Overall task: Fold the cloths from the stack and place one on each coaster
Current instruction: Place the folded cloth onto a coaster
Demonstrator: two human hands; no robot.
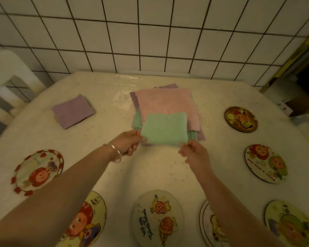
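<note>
A folded green cloth (165, 128) hangs just above the table's middle. My left hand (128, 143) pinches its near left corner and my right hand (194, 153) pinches its near right corner. Behind and under it lies the stack of cloths (166, 102), pink on top, purple and green edges showing. A folded purple cloth (73, 111) lies at the far left and hides what is under it. Round cartoon coasters ring the table: one at left (37, 172), one at far right (240, 118), one at right (266, 164), several along the near edge (157, 218).
A white tiled wall (150, 41) rises behind the table (155, 172). A white chair (9, 77) stands at the far left. Dark clutter sits beyond the table's right corner (303, 90).
</note>
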